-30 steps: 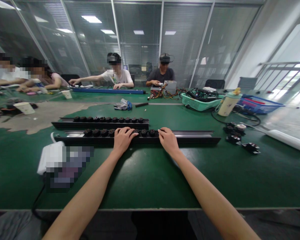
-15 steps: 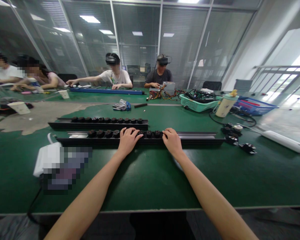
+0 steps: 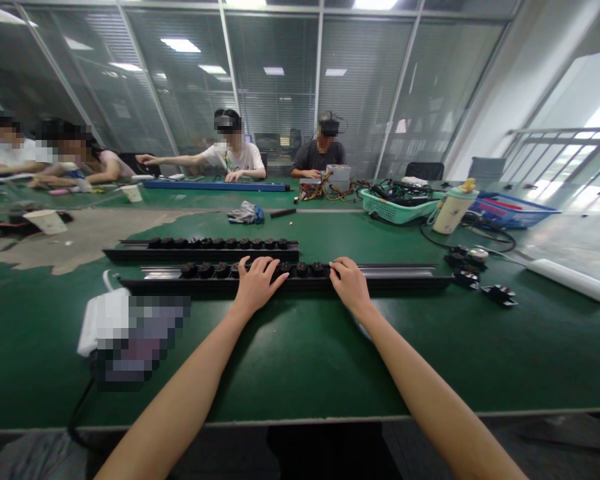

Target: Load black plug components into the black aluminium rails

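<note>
Two long black rails lie side by side on the green table, each carrying a row of black knobbed parts. My left hand (image 3: 257,285) rests with spread fingers on the black parts (image 3: 285,269) of the nearer rail (image 3: 405,283). A little to the right, my right hand (image 3: 350,285) lies on the same row, its fingertips on the parts. Neither hand visibly grips anything. The parts under my palms are hidden. Behind them runs the farther rail (image 3: 200,255), untouched, with its own row of parts.
A pixelated white object (image 3: 130,330) with a cable lies left of my arms. Loose black parts (image 3: 500,295) sit to the right. Farther off are a green basket (image 3: 395,205), a bottle (image 3: 453,212) and a blue basket (image 3: 510,210). Co-workers sit across the table.
The whole view has shifted and levelled slightly. Both hands stay on about the same stretch of the nearer rail.
</note>
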Motion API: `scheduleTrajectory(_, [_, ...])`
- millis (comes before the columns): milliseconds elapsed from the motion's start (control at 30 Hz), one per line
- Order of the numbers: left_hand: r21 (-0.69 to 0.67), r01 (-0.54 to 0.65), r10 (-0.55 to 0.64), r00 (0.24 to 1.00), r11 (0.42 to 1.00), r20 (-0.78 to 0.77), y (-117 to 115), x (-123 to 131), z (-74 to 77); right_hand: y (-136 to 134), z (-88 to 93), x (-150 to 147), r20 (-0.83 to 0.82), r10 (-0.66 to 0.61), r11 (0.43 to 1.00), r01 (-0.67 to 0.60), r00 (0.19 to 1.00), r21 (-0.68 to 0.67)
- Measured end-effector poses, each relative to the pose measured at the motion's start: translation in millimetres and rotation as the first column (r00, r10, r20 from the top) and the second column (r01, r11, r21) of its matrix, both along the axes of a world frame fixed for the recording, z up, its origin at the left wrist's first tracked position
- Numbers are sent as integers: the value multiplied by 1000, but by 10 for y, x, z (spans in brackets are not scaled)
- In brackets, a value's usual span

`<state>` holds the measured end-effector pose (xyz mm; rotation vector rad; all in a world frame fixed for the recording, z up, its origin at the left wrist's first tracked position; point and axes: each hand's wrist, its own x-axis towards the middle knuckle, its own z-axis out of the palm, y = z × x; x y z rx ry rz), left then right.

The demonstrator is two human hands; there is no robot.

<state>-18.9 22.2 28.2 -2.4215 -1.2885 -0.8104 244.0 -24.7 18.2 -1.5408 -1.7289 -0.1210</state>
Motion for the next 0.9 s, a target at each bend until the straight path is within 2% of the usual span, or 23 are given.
scheduleTrajectory(467, [-7, 8, -8, 999, 1000, -36, 35, -32, -71, -29, 2, 45, 19, -26, 1000, 26, 999, 1])
scheduleTrajectory(900, [-14, 25, -25, 999, 1000, -32, 46, -42, -60, -40, -24, 56, 39, -19, 1000, 18, 999, 21])
